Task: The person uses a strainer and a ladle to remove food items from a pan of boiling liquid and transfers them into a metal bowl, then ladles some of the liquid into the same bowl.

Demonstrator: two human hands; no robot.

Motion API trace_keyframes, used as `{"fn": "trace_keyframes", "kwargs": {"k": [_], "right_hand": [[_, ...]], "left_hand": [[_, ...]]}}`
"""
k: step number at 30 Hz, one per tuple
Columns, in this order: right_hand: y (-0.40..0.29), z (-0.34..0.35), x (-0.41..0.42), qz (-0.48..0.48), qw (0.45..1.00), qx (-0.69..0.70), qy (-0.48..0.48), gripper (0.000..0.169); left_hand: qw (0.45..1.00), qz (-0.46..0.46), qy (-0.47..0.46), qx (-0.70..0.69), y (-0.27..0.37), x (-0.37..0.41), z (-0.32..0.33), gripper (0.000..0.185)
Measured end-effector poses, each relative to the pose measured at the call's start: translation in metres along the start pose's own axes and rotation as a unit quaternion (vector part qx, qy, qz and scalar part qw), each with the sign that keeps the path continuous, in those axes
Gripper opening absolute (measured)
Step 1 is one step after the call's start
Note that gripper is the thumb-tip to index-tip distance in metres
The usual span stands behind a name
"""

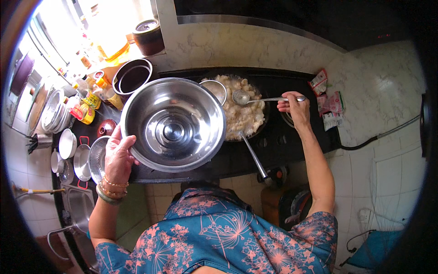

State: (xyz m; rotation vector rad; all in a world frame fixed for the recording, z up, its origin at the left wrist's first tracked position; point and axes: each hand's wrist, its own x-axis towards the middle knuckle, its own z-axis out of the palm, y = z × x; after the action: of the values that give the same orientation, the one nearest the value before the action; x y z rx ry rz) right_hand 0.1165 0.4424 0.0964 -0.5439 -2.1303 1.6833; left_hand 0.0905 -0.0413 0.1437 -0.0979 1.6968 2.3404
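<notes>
My left hand [119, 154] grips the rim of a large stainless steel bowl [172, 126], which looks empty and hangs over the black counter, beside and partly over the wok. My right hand [296, 106] holds the handle of a metal ladle [241, 97], whose bowl rests on pale, lumpy food [239, 114] in bubbling liquid. This food fills a wok on the stove. A round strainer [216, 90] lies at the food's left side, partly behind the steel bowl. The wok's metal handle [255, 157] points towards me.
A dark round pot [132, 77], sauce bottles [85, 113] and a red-brown lid [106, 127] stand at the left. Nearer me are a perforated metal colander [97, 159], several pans and a sink [80, 205]. Plastic packets [330, 102] lie at the right, near a black hose [362, 144].
</notes>
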Motion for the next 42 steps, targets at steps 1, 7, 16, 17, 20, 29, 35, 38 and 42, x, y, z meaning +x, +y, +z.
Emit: {"fn": "trace_keyframes", "kwargs": {"k": [1,7,16,17,20,29,35,38,42], "right_hand": [[-0.005,-0.002,-0.002,-0.001,1.000,0.000,0.000,0.025],[-0.022,-0.014,-0.004,-0.014,1.000,-0.006,-0.006,0.027],[-0.042,-0.020,-0.015,-0.055,0.996,-0.056,-0.044,0.023],[-0.047,-0.021,-0.019,-0.081,0.990,-0.096,-0.069,0.021],[-0.063,-0.021,-0.030,-0.271,0.909,-0.291,-0.130,0.015],[-0.027,0.004,-0.012,-0.142,0.986,-0.088,0.010,0.025],[-0.008,0.020,0.012,-0.035,0.998,-0.060,0.010,0.027],[-0.007,0.023,0.017,-0.014,0.998,-0.064,0.011,0.027],[-0.003,0.022,0.024,0.001,0.998,-0.061,0.011,0.026]], "left_hand": [[1.000,-0.006,-0.013,0.004,-0.002,0.000,0.002,0.050],[0.999,-0.037,-0.027,0.028,-0.012,0.004,0.005,0.049],[0.998,-0.024,-0.052,0.010,-0.014,0.007,0.003,0.047],[0.999,-0.025,-0.045,0.010,-0.014,0.006,0.003,0.049],[0.999,-0.026,-0.028,0.013,-0.012,0.004,0.002,0.052],[0.999,-0.024,-0.021,0.014,-0.008,0.004,0.007,0.054],[1.000,-0.008,-0.020,0.018,-0.008,0.008,0.013,0.048],[1.000,-0.003,-0.023,0.020,-0.008,0.009,0.015,0.048],[1.000,0.003,-0.023,0.021,-0.010,0.012,0.016,0.048]]}}
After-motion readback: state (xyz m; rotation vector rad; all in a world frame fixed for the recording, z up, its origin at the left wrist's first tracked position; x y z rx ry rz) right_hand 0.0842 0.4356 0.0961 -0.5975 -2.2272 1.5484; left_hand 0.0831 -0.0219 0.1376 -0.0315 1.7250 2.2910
